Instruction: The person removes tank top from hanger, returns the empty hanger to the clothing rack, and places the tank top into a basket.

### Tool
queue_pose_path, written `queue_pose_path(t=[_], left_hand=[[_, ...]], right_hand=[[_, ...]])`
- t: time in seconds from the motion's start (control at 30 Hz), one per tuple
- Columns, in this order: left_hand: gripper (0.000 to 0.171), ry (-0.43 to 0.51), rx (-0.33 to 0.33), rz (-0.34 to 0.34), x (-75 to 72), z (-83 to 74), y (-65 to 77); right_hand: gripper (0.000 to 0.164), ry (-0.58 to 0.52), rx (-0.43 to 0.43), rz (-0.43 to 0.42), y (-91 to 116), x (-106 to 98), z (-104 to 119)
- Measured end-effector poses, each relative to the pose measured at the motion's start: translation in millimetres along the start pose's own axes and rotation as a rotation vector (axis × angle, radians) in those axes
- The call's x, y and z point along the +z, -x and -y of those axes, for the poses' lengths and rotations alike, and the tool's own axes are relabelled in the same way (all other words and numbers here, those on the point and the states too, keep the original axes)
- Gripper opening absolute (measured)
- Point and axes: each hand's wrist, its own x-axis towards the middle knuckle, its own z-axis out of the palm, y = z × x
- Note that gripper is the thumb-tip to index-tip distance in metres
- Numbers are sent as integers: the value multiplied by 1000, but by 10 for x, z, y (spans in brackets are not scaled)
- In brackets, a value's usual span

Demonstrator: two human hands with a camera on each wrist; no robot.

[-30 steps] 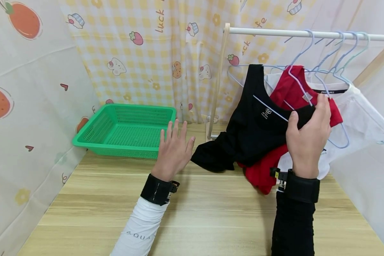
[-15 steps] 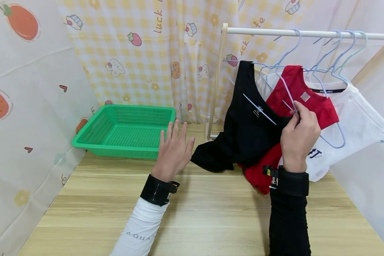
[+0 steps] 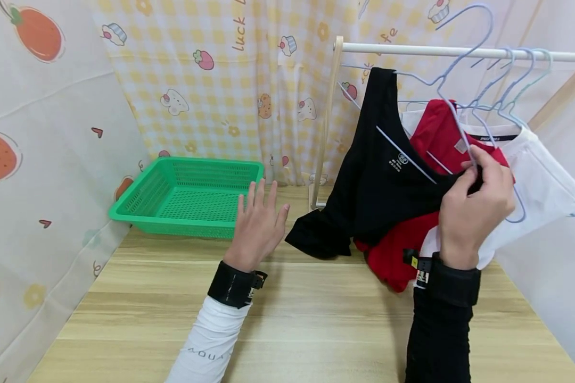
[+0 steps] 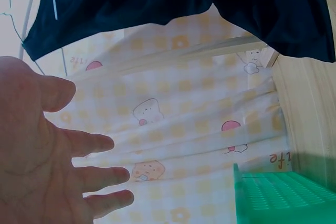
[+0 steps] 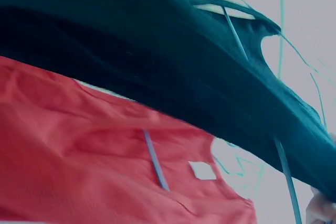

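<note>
In the head view a black tank top [image 3: 378, 186] hangs on a light-blue wire hanger [image 3: 455, 118], whose hook rises above the rack's rail. My right hand [image 3: 474, 207] pinches the hanger's right shoulder together with the top's strap. Across the right wrist view stretches the black fabric [image 5: 131, 51], with the right fingertips [image 5: 320, 211] just visible at the edge. My left hand [image 3: 256, 229] holds nothing; its fingers are spread over the table near the basket's right side. The left wrist view shows that palm [image 4: 31, 156] below the tank top's hem.
Behind the black top, a red top [image 3: 431, 127] and a white shirt [image 3: 532, 175] hang on wire hangers from the white rail [image 3: 393, 48]. A green plastic basket [image 3: 172, 221] stands at the back left of the wooden table [image 3: 316, 319]. Patterned curtains [image 3: 220, 106] enclose the table.
My right hand moved left to grip the hanger's right end, then shifted back right. The black top's hanger has risen, its hook lifting from the rail. The left hand has barely moved.
</note>
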Motion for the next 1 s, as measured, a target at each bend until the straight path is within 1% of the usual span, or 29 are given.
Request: queue_pose_path(t=[0.17,0.3,0.4,0.5,0.6,0.67,0.73,0.8,0.83,0.9,1.0], left_hand=[[67,6,5,-17,-54,7,9],[66,22,26,-68,-112,11,18],[65,48,41,-121,-161,23,17],[65,97,41,-167,-226,37,18],[66,166,37,-206,-325,53,45],[69,216,36,-235,-399,64,75],[71,261,47,-282,-473,69,111],[75,304,66,-343,-536,54,146],[77,322,83,-381,-560,41,164],[78,343,136,-459,-598,10,194],[77,320,261,-572,-630,-34,220]], right_hand=[[31,103,17,-98,-42,-212,64],[29,161,43,-188,-68,-345,108],[28,160,73,-222,-75,-442,146],[30,115,99,-208,-59,-534,189],[30,13,94,-164,-47,-566,227],[29,-97,72,-134,-47,-537,246],[29,-213,41,-81,-45,-487,254],[27,-311,9,-12,-29,-427,262],[27,-350,-12,34,-15,-399,266],[26,-394,-57,128,21,-344,281],[24,-416,-132,270,91,-261,322]])
